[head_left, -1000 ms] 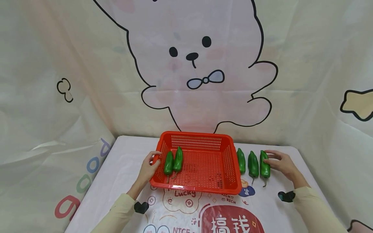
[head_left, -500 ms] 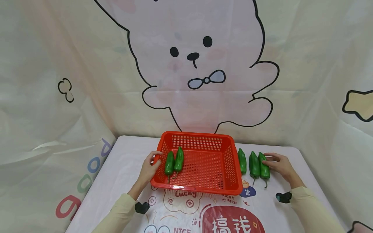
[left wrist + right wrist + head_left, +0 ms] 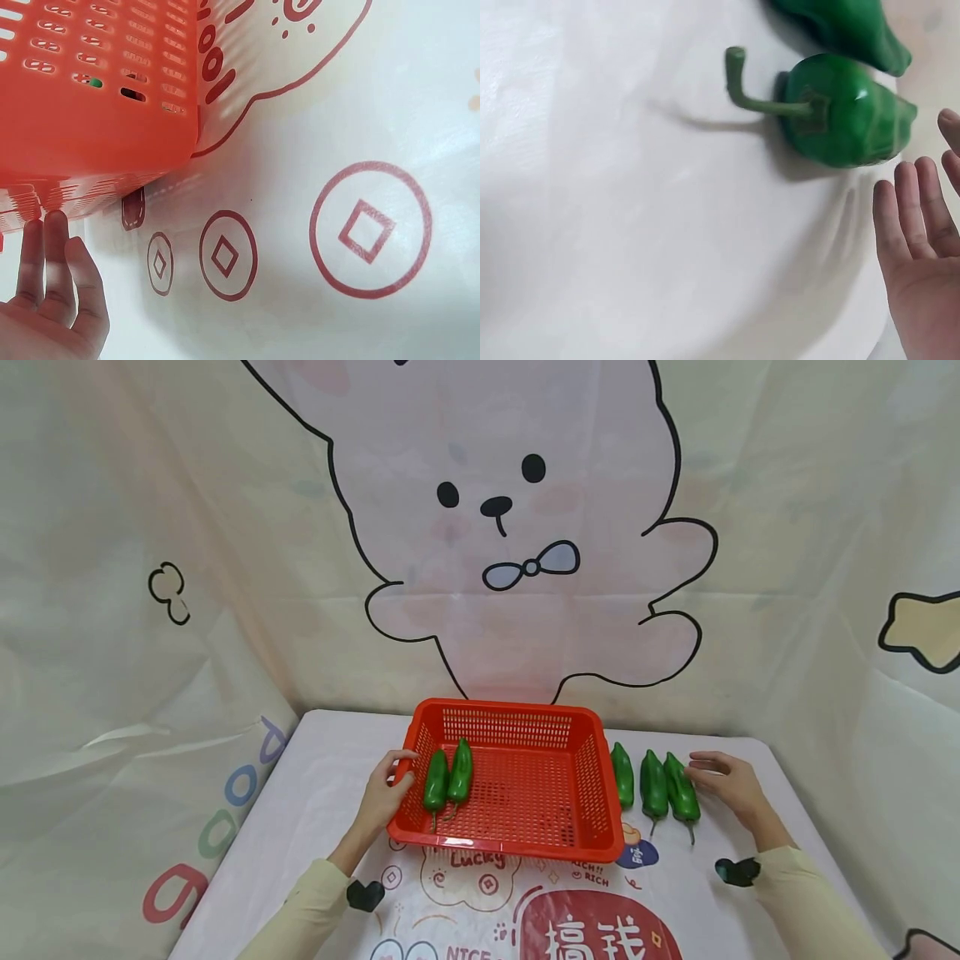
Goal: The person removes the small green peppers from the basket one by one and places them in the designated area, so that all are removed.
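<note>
A red plastic basket [image 3: 517,847] stands on the table, with two green peppers [image 3: 437,781] lying side by side at its left. My left hand [image 3: 382,793] holds the basket's left rim; in the left wrist view, several fingertips [image 3: 56,219] touch its outer wall, while the thumb is out of sight there. Three more green peppers lie right of the basket: one beside its wall [image 3: 622,775], a middle one [image 3: 654,785] and the rightmost one [image 3: 682,789]. Just right of that last pepper, my right hand [image 3: 726,781] has its fingers extended, apart from the pepper [image 3: 840,112] in the right wrist view.
The table [image 3: 337,743] has a white printed cover. A patterned cloth backdrop [image 3: 517,635] rises behind it and on both sides. The table's right edge runs close by the right forearm.
The right hand pushed the rightmost pepper left against the middle one, then drew back to the right, off it. That pepper now lies slanted. The left hand and basket keep their places.
</note>
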Tool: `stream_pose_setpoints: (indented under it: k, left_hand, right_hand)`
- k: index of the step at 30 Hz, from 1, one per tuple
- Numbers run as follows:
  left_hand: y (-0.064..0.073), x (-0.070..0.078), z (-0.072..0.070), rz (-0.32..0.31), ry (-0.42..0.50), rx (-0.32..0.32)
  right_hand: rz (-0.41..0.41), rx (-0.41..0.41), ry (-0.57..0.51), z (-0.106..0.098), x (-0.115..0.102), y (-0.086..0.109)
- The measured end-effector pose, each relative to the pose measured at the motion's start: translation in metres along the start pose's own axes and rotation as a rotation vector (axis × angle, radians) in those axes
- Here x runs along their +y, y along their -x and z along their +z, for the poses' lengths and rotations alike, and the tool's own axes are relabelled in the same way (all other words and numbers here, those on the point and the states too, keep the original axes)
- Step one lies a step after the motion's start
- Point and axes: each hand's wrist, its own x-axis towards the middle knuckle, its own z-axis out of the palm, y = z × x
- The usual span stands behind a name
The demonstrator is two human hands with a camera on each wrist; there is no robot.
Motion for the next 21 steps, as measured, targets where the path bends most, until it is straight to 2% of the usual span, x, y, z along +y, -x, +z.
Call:
stream_pose_setpoints:
  k: [4,9,14,21]
  left_hand:
    - [0.001,0.001,0.0,-0.001,-0.002,-0.001]
    - [0.001,0.0,0.0,-0.003,-0.006,0.003]
    - [0.001,-0.001,0.0,0.005,-0.004,0.004]
    - [0.0,-0.003,0.0,0.012,-0.003,0.0]
  right_hand:
    - [-0.048,0.054,-0.077,-0.003,-0.008,0.0]
    - [-0.057,0.091,-0.228,-0.005,-0.018,0.001]
    - [-0.059,0.065,-0.431,-0.004,-0.033,0.005]
    - [-0.107,0.009,-0.542,0.004,-0.069,0.016]
